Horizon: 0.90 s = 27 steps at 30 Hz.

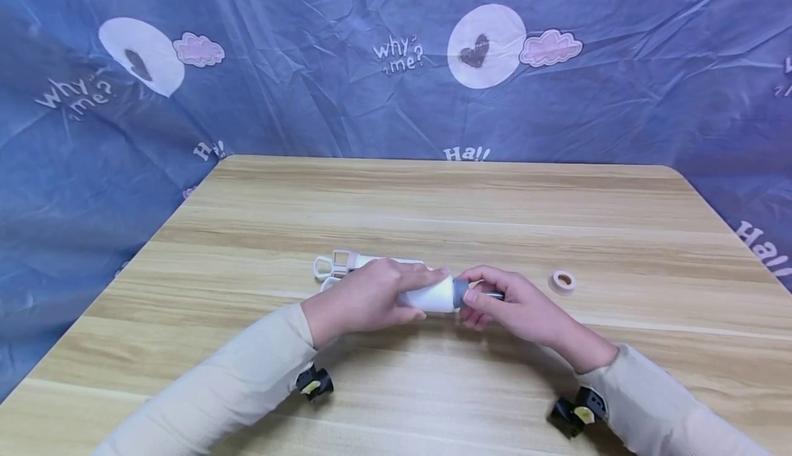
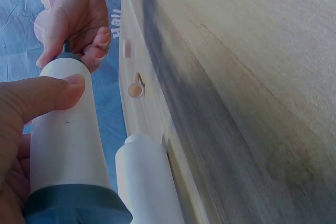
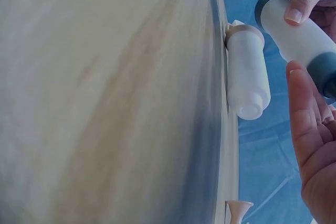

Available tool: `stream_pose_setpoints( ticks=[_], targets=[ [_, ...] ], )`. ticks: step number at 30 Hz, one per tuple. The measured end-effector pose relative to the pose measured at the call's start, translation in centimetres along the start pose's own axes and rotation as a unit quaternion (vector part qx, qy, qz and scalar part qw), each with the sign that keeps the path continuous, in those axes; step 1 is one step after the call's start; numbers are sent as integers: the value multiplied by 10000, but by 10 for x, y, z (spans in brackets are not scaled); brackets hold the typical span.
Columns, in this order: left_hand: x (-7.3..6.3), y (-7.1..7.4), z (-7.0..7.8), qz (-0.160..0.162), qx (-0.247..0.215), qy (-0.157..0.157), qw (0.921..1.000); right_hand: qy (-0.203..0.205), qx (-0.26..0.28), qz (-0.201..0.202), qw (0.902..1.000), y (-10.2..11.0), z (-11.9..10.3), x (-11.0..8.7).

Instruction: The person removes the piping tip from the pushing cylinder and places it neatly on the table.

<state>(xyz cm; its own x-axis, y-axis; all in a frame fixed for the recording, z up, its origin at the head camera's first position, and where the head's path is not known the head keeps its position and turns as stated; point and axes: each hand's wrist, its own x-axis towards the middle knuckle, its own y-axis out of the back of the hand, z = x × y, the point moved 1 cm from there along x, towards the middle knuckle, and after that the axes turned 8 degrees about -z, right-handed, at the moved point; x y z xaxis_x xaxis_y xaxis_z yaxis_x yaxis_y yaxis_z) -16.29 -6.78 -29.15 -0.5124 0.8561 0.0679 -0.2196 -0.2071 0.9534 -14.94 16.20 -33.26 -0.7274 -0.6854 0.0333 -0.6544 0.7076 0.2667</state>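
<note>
My left hand (image 1: 374, 298) grips the white barrel of a syringe-like tube (image 1: 436, 299), thumb laid along its top. The tube lies sideways, its dark grey-blue nozzle cap (image 1: 460, 294) pointing right. Thumb and fingers of my right hand (image 1: 516, 306) pinch around that cap, and the narrow dark tip sticks out between them. At the tube's other end is a grey-blue collar (image 2: 73, 203). A second white tube (image 3: 247, 72) with a beige collar lies just beyond, partly hidden by the left hand in the head view; its pale ring handle (image 1: 322, 267) shows at the left.
A small beige flared nozzle (image 3: 239, 211) stands on the wooden table (image 1: 433, 201), right of the right hand. Blue printed cloth (image 1: 346, 98) hangs behind the table. Small black cameras (image 1: 314, 382) are strapped to both wrists.
</note>
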Motion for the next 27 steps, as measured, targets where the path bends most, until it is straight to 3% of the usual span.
stream_pose_setpoints(
  ticks=[8, 15, 27],
  targets=[
    [0, -1, 0, -14, 128, -27, 9999, -26, -286, 358, 9989, -1, -2, -1],
    [1, 0, -1, -32, 125, -19, 9999, 231, -1016, 612, 9927, -2, 0, -1],
    [0, -1, -1, -55, 67, 34, 10000, 397, -1177, 713, 9897, -4, -1, -1]
  ],
)
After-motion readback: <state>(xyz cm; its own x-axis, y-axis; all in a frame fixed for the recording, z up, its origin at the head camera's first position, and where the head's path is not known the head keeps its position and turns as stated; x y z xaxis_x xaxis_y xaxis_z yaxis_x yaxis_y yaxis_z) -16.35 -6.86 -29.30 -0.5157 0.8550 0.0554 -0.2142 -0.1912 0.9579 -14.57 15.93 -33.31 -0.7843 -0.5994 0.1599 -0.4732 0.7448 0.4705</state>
